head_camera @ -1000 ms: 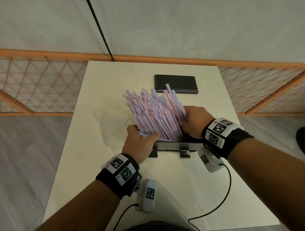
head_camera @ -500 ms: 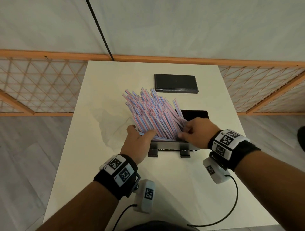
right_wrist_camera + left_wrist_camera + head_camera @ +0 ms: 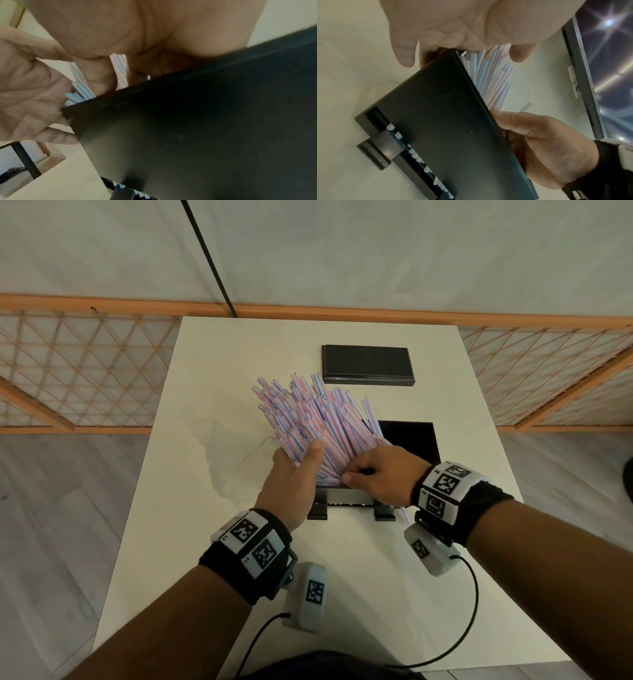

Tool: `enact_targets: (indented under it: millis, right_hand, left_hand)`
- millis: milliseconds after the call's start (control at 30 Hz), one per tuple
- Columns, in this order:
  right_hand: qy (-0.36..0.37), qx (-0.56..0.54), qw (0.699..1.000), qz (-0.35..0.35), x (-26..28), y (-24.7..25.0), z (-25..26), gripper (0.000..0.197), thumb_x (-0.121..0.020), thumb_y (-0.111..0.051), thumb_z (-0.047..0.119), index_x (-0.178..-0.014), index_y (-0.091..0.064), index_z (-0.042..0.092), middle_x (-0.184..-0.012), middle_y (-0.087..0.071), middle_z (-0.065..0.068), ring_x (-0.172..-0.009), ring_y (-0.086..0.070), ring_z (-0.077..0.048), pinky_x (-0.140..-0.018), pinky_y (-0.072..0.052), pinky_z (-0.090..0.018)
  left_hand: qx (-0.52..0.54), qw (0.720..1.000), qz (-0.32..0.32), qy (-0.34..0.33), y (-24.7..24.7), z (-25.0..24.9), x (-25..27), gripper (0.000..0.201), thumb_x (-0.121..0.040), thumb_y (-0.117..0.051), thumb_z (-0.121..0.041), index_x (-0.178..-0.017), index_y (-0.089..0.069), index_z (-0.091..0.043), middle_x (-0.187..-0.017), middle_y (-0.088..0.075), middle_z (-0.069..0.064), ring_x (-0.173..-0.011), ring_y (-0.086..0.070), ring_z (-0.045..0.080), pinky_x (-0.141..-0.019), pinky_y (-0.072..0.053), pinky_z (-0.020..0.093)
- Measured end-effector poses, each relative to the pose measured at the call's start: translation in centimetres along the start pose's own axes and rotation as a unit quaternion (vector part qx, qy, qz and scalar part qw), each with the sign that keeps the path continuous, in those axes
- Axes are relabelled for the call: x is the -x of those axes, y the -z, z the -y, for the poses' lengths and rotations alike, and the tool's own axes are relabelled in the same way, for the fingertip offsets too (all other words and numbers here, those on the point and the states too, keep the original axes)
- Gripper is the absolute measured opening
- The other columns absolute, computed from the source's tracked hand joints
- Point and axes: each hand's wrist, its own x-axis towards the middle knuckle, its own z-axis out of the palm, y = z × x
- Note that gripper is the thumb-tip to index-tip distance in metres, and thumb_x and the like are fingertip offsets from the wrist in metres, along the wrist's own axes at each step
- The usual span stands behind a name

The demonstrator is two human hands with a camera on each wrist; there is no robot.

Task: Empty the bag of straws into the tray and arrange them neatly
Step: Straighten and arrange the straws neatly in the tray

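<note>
Many straws (image 3: 308, 412) touch left hand (image 3: 291, 479) and right hand (image 3: 385, 477).

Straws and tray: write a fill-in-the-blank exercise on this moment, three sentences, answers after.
1. The straws are striped pink, white and ____.
2. They stand in the tray and lean toward the person's ____ side, where the left hand braces them.
3. The flat slab lying beyond the tray is ____ in colour.

Missing words: blue; left; black.

Straws (image 3: 308, 419): lower ends hidden behind left grip (image 3: 294, 477) and right grip (image 3: 383, 474). Tray (image 3: 411, 440): interior mostly covered by straws.
</note>
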Motion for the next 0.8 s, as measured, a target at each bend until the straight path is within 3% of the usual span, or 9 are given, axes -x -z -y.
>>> enact_targets:
  millis: [133,267,367,433,533,600,700,800]
  right_hand:
    - [0.009,-0.003,0.999,0.053,-0.1,-0.2,0.2,0.032,-0.100,-0.044,0.048,-0.109,-0.067,0.027,-0.097,-0.067,0.006,-0.091,-0.059,-0.011,-0.085,-0.046,-0.027]
    - [0.023,0.022,0.996,0.088,-0.2,-0.5,0.1,0.034,-0.105,-0.032,0.044,-0.090,-0.058,0.028,-0.085,-0.058,0.006,-0.079,-0.053,-0.010,-0.083,-0.041,-0.029]
    - [0.005,0.056,0.994,0.098,-0.1,-0.9,0.5,0.046,-0.104,-0.024,0.049,-0.119,-0.059,0.023,-0.105,-0.060,0.002,-0.101,-0.054,-0.019,-0.097,-0.041,-0.031]
    - [-0.004,0.044,0.994,0.104,-0.2,-1.0,0.6,0.043,-0.104,-0.023,0.050,-0.120,-0.058,0.029,-0.103,-0.057,0.006,-0.103,-0.051,-0.019,-0.100,-0.039,-0.030]
    - [-0.003,0.026,0.994,0.109,-0.7,-1.0,0.8,0.032,-0.104,-0.025,0.048,-0.083,-0.048,0.038,-0.082,-0.047,0.012,-0.093,-0.047,-0.019,-0.094,-0.040,-0.033]
    - [0.003,0.031,0.994,0.102,-0.9,-1.1,0.8,0.033,-0.105,-0.027,0.045,-0.086,-0.049,0.031,-0.087,-0.051,0.003,-0.090,-0.049,-0.020,-0.091,-0.042,-0.035]
    - [0.018,0.033,0.997,0.061,-0.8,-1.2,1.0,0.035,-0.103,-0.035,0.044,-0.088,-0.055,0.020,-0.080,-0.057,0.000,-0.076,-0.054,-0.017,-0.077,-0.047,-0.034]
    - [0.029,0.026,0.999,-0.021,0.2,-0.8,1.1,0.025,-0.098,-0.051,0.040,-0.092,-0.065,0.020,-0.076,-0.061,0.006,-0.074,-0.058,-0.013,-0.069,-0.048,-0.028]
  left_hand:
    - [-0.001,1.000,-0.011,0.006,0.2,0.2,0.0,0.102,-0.068,-0.041,-0.087,-0.147,-0.037,-0.022,-0.132,-0.054,-0.009,-0.123,-0.053,0.017,-0.110,-0.038,0.039]
    - [-0.011,1.000,-0.028,0.003,0.4,0.5,-0.3,0.085,-0.085,-0.041,-0.077,-0.147,-0.036,-0.019,-0.127,-0.048,-0.011,-0.118,-0.049,0.015,-0.107,-0.037,0.036]
    - [-0.026,0.998,-0.049,0.001,0.4,0.6,-0.3,0.063,-0.101,-0.039,-0.058,-0.149,-0.032,-0.017,-0.124,-0.045,-0.012,-0.112,-0.044,0.011,-0.099,-0.032,0.028]
    - [-0.044,0.998,-0.048,-0.008,0.4,0.7,-0.2,0.057,-0.104,-0.037,-0.051,-0.148,-0.032,-0.016,-0.124,-0.042,-0.012,-0.111,-0.042,0.009,-0.096,-0.029,0.025]
    - [-0.038,0.998,-0.041,-0.003,0.3,0.9,-0.3,0.053,-0.105,-0.035,-0.049,-0.146,-0.033,-0.016,-0.122,-0.044,-0.012,-0.111,-0.042,0.010,-0.095,-0.028,0.025]
    - [-0.029,0.999,-0.041,-0.005,0.3,1.0,-0.3,0.053,-0.103,-0.040,-0.053,-0.142,-0.035,-0.017,-0.115,-0.048,-0.017,-0.112,-0.046,0.012,-0.096,-0.031,0.027]
    - [-0.039,0.997,-0.048,-0.038,0.3,1.1,-0.4,0.070,-0.083,-0.059,-0.064,-0.137,-0.043,-0.021,-0.114,-0.051,-0.021,-0.113,-0.055,0.010,-0.095,-0.041,0.028]
    - [-0.104,0.992,-0.044,-0.049,0.2,1.5,-0.6,0.061,-0.085,-0.075,-0.032,-0.134,-0.044,-0.017,-0.103,-0.047,-0.025,-0.097,-0.058,0.008,-0.085,-0.044,0.027]
